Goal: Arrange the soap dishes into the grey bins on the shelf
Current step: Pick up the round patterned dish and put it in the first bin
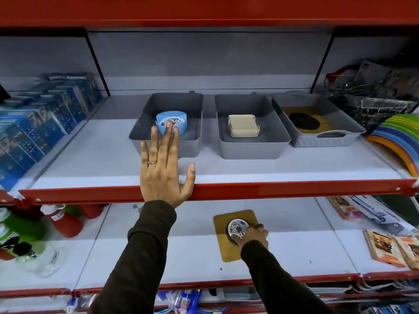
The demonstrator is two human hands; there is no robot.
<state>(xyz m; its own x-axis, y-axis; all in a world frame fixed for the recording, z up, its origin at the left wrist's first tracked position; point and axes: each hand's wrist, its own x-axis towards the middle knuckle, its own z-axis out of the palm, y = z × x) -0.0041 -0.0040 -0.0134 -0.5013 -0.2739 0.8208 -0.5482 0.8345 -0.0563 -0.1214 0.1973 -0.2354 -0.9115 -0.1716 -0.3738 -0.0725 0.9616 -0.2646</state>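
Note:
Three grey bins stand in a row on the upper shelf. The left bin (192,123) holds a blue soap dish (179,120). A beige soap dish (243,125) lies in the middle bin (278,130). The right bin (326,139) contains a yellow soap dish with a dark oval insert (303,121). My left hand (162,168) is raised flat with fingers spread in front of the left bin, fingertips overlapping the blue dish. On the lower shelf my right hand (254,234) grips another yellow soap dish (226,245) with a round label.
Blue boxed goods (40,123) fill the upper shelf's left side. Wire baskets (367,100) and coloured plates (399,137) crowd its right end. Red and green bottles (45,225) stand at lower left, flat packets (390,243) at lower right. A red shelf lip (294,189) runs across.

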